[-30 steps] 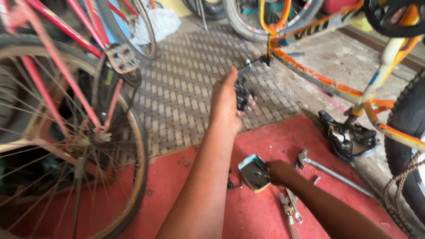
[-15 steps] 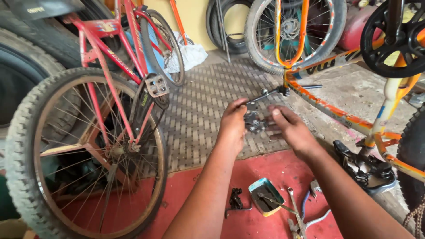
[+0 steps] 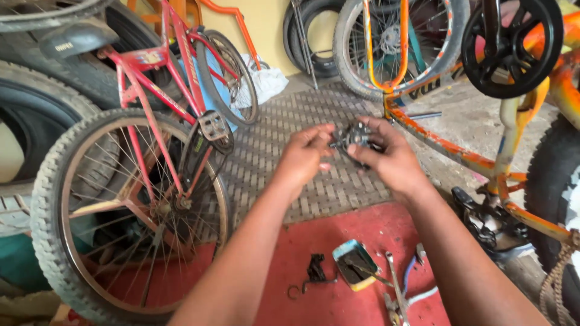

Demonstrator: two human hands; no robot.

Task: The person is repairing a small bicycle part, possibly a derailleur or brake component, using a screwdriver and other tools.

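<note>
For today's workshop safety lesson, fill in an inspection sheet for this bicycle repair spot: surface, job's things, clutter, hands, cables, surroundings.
Surface: red floor in front, grey woven mat behind.
Job's things: dark bicycle pedal held up between both hands.
Clutter: small tin, black part, metal tools on the red floor.
Hands: left hand and right hand both grip the pedal.
Cables: pale blue cable beside the tools.
Surroundings: red bicycle left, orange bicycle right, tyres stacked left, yellow wall behind.
</note>
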